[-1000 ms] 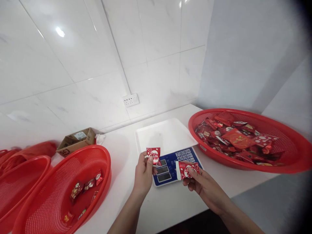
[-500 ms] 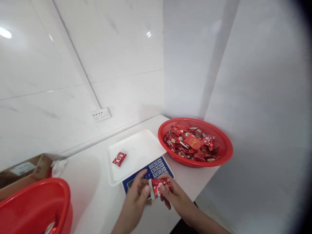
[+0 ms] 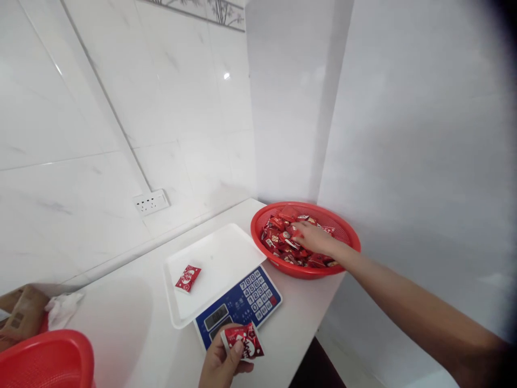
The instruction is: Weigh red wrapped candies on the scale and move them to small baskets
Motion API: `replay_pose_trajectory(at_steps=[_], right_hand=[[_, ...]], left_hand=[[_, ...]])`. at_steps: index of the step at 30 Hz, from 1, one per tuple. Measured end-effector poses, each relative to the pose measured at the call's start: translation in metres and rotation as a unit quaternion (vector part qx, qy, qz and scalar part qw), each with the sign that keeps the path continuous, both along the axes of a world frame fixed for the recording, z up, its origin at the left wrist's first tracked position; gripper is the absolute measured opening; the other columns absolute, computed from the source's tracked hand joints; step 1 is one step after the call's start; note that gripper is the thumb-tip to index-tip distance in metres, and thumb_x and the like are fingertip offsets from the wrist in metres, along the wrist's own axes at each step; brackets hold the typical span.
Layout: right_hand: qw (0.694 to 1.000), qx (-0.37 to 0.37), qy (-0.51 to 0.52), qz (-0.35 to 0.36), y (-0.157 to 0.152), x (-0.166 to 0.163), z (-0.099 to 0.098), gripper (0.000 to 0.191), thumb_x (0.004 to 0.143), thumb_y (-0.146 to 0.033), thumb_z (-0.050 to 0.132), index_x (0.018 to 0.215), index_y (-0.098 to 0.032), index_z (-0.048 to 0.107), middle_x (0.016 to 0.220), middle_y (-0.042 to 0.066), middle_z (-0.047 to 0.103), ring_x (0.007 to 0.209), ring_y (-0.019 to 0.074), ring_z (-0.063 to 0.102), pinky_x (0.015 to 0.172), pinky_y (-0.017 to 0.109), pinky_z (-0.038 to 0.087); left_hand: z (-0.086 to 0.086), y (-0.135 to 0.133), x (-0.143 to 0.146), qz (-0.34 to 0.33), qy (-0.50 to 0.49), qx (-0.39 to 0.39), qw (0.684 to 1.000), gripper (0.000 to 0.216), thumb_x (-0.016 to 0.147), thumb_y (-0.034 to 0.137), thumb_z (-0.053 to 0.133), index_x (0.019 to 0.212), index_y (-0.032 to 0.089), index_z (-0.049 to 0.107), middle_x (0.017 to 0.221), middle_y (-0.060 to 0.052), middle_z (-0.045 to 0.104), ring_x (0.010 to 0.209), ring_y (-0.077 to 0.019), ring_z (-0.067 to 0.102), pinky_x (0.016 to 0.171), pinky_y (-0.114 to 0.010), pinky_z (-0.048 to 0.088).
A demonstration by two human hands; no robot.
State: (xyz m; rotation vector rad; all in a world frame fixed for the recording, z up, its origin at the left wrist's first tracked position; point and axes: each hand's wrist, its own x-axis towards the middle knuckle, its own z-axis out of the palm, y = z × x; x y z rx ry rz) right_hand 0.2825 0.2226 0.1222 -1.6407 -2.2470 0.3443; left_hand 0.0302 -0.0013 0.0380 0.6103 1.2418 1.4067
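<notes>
My left hand (image 3: 226, 358) grips a small red packet (image 3: 247, 340) with white print, thumb on its front, just before the scale's near edge. My right hand (image 3: 313, 237) reaches into a red plastic basket (image 3: 350, 237) heaped with red packets (image 3: 278, 245). Its fingers close on a red packet at the top of the heap, partly hidden by the hand. A similar red packet (image 3: 188, 278) lies on the white tray (image 3: 220, 253) of a digital scale. The scale's blue keypad panel (image 3: 238, 303) faces me.
At the lower left is a second red basket (image 3: 52, 358), partly out of frame. Behind it stand a cardboard box (image 3: 24, 318) and crumpled white material (image 3: 64, 310). A wall socket (image 3: 151, 202) sits above the white table (image 3: 125, 307). Walls bound the back and right.
My right hand has left the packet that both hands were handling and moved into the basket. The left hand keeps that packet. The view has shifted slightly.
</notes>
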Motion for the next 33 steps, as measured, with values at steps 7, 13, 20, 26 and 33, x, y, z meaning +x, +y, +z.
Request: replay_pose_trajectory(at_steps=[7,13,20,26,33], right_hand=[[0.996,-0.047,-0.044,-0.058,0.035,0.016,-0.021,0.044,0.085,-0.033,0.058,0.125,-0.018,0.048,0.119,0.011,0.058,0.102,0.0254,0.058,0.086,0.046,0.046],[0.994,0.001,0.105,-0.038,0.013,0.007,0.01,0.035,0.078,-0.03,0.058,0.112,-0.023,0.056,0.103,0.01,0.068,0.097,0.0304,0.061,0.079,0.04,0.047],[0.819,-0.193,0.531,0.1,-0.069,-0.066,0.02,0.031,0.073,-0.036,0.066,0.099,-0.023,0.054,0.084,0.001,0.067,0.076,0.0173,0.065,0.069,0.032,0.053],[0.694,-0.347,0.612,0.151,-0.124,-0.119,-0.006,0.03,0.068,-0.036,0.075,0.085,-0.021,0.055,0.077,-0.001,0.066,0.074,0.0147,0.063,0.069,0.03,0.051],[0.7,-0.392,0.571,0.175,-0.144,-0.134,-0.022,0.033,0.067,-0.041,0.073,0.085,-0.021,0.053,0.081,-0.001,0.065,0.076,0.0165,0.062,0.069,0.032,0.051]], left_hand=[[-0.014,-0.001,0.0,-0.029,0.013,0.032,0.999,0.056,0.05,0.057,0.078,0.085,0.016,0.064,0.061,-0.005,0.068,0.052,-0.0142,0.059,0.046,-0.024,0.047],[-0.014,0.001,0.0,-0.024,0.001,0.053,0.998,0.05,0.053,0.052,0.079,0.084,0.016,0.062,0.061,-0.004,0.067,0.052,-0.0136,0.058,0.045,-0.023,0.045],[0.014,-0.001,0.004,0.035,0.018,0.039,0.998,0.055,0.064,0.05,0.072,0.104,0.018,0.052,0.061,0.0,0.064,0.045,-0.0118,0.055,0.04,-0.022,0.042],[0.037,-0.015,-0.001,0.089,0.018,0.053,0.994,0.05,0.077,0.044,0.063,0.118,0.019,0.05,0.089,-0.005,0.066,0.073,-0.0152,0.062,0.064,-0.026,0.047],[0.046,-0.022,-0.012,0.055,0.086,0.069,0.992,0.048,0.08,0.06,0.048,0.091,0.015,0.06,0.082,-0.007,0.066,0.074,-0.0189,0.059,0.055,-0.026,0.041]])
